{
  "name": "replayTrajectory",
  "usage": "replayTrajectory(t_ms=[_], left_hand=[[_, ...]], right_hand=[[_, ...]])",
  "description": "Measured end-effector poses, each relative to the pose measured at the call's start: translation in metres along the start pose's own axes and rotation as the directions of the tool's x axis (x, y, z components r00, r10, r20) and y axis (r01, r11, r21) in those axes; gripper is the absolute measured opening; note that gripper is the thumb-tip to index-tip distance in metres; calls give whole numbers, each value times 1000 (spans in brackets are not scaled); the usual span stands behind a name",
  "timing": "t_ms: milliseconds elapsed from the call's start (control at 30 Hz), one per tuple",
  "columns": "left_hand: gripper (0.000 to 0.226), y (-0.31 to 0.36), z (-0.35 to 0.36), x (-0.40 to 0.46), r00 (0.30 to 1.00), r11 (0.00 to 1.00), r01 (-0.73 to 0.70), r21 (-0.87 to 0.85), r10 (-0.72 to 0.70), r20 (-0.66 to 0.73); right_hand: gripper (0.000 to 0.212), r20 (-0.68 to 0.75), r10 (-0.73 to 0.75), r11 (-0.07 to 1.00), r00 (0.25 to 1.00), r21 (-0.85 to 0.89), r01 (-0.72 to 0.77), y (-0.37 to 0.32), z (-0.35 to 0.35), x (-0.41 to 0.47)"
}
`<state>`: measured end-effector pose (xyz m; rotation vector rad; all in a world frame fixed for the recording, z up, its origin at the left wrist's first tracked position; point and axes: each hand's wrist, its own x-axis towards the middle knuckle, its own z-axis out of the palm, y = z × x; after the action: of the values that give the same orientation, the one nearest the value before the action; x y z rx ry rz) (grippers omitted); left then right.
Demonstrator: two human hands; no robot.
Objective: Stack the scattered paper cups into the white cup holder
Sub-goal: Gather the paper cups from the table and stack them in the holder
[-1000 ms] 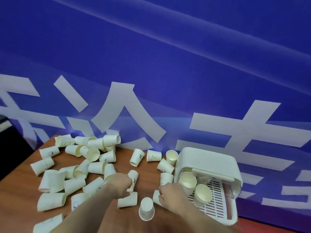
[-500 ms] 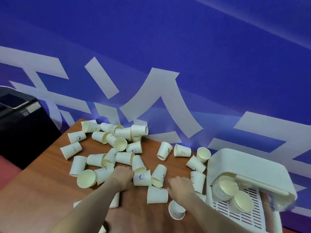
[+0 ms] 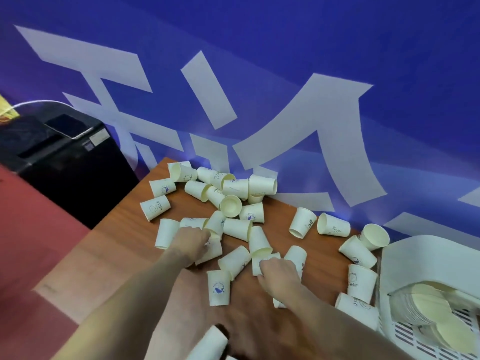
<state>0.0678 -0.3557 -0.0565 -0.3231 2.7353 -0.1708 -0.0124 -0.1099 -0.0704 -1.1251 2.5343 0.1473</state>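
Several cream paper cups lie scattered on the brown wooden table, most of them on their sides. My left hand grips a fallen cup in the middle of the pile. To its right, my right hand curls its fingers round another fallen cup. The white cup holder stands at the right edge, with stacked cups lying on its slatted floor.
One cup stands between my forearms and another lies at the bottom edge. A blue wall with large white characters closes the table's far side. A black cabinet stands left of the table, above a red floor.
The view has swung left and down, so the holder has slid toward the right edge. Both hands have reached further into the pile and closed on fallen cups.
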Motion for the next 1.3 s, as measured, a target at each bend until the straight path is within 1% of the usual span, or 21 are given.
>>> replayTrajectory(t_ms=[100,233,367,433,500,600,667,767,833,933,1067,1100,1167,1200,1233,1267,1300], left_hand=[[32,-23,10,-8,998,998,69,-14,-69,-8],[41,-47,21,-19,997,997,73,-28,-72,13],[51,-56,23,-22,995,996,92,-22,-91,46],[48,-59,25,-20,997,996,71,-45,-70,40],[41,-62,27,-17,999,996,33,-89,-30,34],[37,-65,33,-8,1000,994,-17,-106,19,16],[35,-63,39,0,1000,994,-30,-107,29,-10],[30,-59,49,10,1000,990,-25,-138,23,-21],[27,-58,52,13,1000,990,-25,-142,22,-22],[24,-61,56,18,999,991,-17,-135,11,-44],[25,-62,62,19,996,986,-33,-162,20,-83],[25,-62,63,19,995,986,-42,-163,26,-98],[26,-64,62,19,990,988,-51,-149,31,-138],[25,-64,60,19,990,987,-54,-148,33,-136],[23,-65,59,19,991,987,-51,-152,31,-131],[21,-66,56,19,992,988,-42,-151,23,-125],[20,-67,54,17,993,989,-31,-145,13,-121]], right_hand=[[27,-17,-32,999,999,-9,32,-17,-2,14],[26,-16,-83,996,996,-29,82,-31,-8,33],[25,-32,-61,998,998,-28,60,-36,-16,57],[23,-49,-54,998,997,-40,52,-38,-20,70],[21,-77,-47,998,996,-41,44,-41,-23,83],[16,-121,-24,999,992,-24,21,-47,-30,105],[9,-144,-2,1000,990,-21,-1,-52,-34,119],[9,-161,35,998,986,-48,-43,-60,-35,143],[3,-156,45,997,987,-57,-54,-63,-36,156],[8,-147,40,995,988,-88,-53,-65,-35,176],[18,-100,60,992,993,-108,-71,-64,-30,183],[18,-99,58,992,993,-103,-68,-63,-30,181],[12,-113,46,994,993,-89,-56,-63,-37,175],[13,-143,44,995,989,-78,-56,-63,-39,171],[19,-204,31,996,978,-77,-47,-62,-42,169],[19,-190,39,994,981,-89,-57,-59,-45,166],[12,-149,13,996,989,-89,-27,-57,-46,163]])
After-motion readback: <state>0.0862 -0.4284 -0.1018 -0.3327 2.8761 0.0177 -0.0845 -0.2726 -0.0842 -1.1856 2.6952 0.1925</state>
